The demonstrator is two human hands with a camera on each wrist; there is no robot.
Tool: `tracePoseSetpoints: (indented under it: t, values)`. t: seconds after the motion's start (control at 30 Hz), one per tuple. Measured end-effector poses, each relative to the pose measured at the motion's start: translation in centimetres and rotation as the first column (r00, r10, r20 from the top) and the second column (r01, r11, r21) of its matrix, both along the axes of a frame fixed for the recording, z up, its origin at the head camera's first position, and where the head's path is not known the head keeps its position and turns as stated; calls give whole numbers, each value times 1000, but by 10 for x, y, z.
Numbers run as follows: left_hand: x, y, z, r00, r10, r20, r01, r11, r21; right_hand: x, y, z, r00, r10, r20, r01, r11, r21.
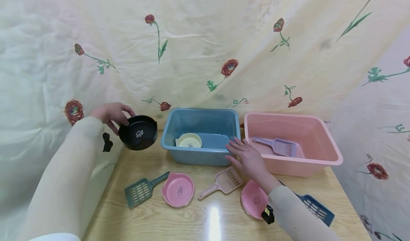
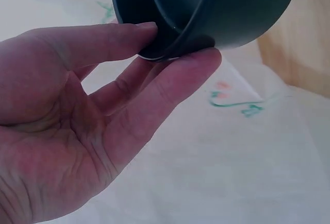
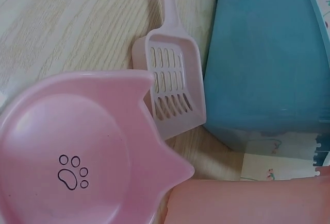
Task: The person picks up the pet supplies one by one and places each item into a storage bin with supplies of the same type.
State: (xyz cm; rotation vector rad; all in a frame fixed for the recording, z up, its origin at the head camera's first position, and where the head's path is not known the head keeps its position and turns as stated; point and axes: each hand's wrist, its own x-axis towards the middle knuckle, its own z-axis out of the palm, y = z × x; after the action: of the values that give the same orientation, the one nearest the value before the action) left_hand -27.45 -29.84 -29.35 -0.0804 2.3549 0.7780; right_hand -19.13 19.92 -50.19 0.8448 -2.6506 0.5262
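Note:
At the left, my left hand (image 1: 112, 115) pinches the rim of a black bowl (image 1: 138, 136) with a white paw print inside. Thumb and fingers grip that rim from both sides in the left wrist view. The bowl is tilted to face the head camera, left of a blue litter box (image 1: 198, 157). A cream bowl (image 1: 189, 141) lies inside this box. My right hand (image 1: 250, 161), fingers spread and nothing held, is at the blue box's right front corner, beside a pink litter box (image 1: 298, 162). Inside the pink box lies a lavender litter scoop (image 1: 284, 148).
Along the wooden table (image 1: 179, 226) lie a grey-green scoop (image 1: 141, 192), a pink bowl (image 1: 179, 189), a pale pink scoop (image 1: 228, 180) and a navy scoop (image 1: 320, 207). Another pink bowl (image 3: 67, 131) sits partly under my right forearm. Flowered cloth (image 1: 192, 56) hangs behind.

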Motion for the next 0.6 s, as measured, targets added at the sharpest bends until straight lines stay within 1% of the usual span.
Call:
tracePoseSetpoints:
  t: [0.1,0.17,0.37,0.6]
  values:
    - [-3,12,9,1000,-19,-19,19,1000,-8,-1,1,-1,1000,1,-21,-1,1000,-11]
    - [-5,19,11,999,-27,-27,27,1000,-7,-2,0,-1,999,4,-46,-5,1000,-21]
    - [-13,42,11,997,-63,-39,63,998,-5,-2,-3,-3,993,14,-116,-18,999,-38]
    - [-26,70,11,992,-110,-54,110,994,1,-3,-4,-3,987,18,-159,-23,999,-29]
